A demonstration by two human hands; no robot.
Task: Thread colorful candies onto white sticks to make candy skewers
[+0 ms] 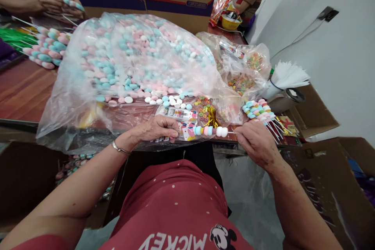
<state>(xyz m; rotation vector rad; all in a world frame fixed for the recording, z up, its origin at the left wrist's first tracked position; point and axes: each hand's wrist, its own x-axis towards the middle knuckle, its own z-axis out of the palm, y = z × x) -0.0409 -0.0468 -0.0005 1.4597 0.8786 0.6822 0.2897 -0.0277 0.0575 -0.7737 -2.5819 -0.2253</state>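
Desk (23,93) keeps candy (128,100) within reach. Right fingers (243,140) pinch the stick (231,132), likely steadying it; left fingers (169,123) press together.

The skewer (206,130) bears pale blue, pink and white sweets, with a brownish one among them, on a white stick (231,132). The loose sweets (129,100) mix pastel pink, light blue and white. The small rings (200,110) are red, green, yellow and orange; the ties (211,116), shiny gold. The shirt (175,218) is dusky red with white dots, white lettering and a black-and-white mouse. The bench (26,90) is reddish brown, the basin (230,24) yellow, the straws (290,74) white.
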